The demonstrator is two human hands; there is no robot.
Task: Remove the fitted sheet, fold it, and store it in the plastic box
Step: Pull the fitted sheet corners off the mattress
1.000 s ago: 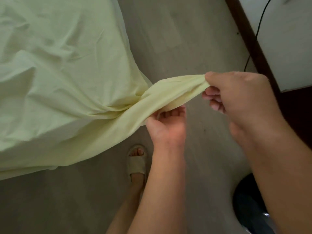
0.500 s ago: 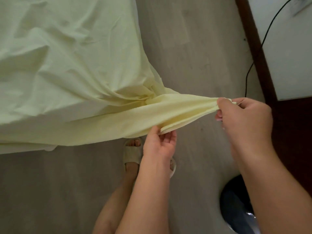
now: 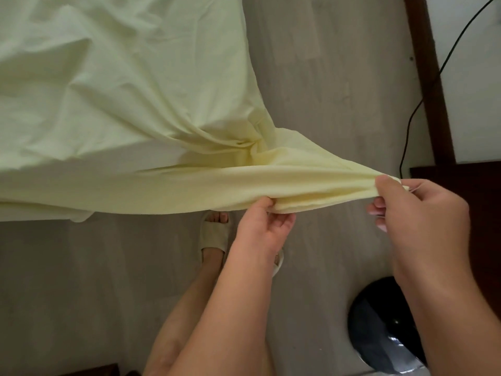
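Dim, soft room light w/ no hard source. It's brightest approx. 10 o'clock, where the crumpled pale yellow cotton fitted sheet (image 3: 113,85) goes greenish-white, w/ gentle shadows in its folds. The grey wood-look floor (image 3: 325,90) is flat and dull. Small glare spots sit on the glossy black round object (image 3: 379,321) at 5 o'clock. The whole view is a bit soft, esp. the right hand (image 3: 423,213) close to the lens. Wide-angle stretch shows at the edges: the dark brown wooden frame (image 3: 428,85) at 1 o'clock slants.
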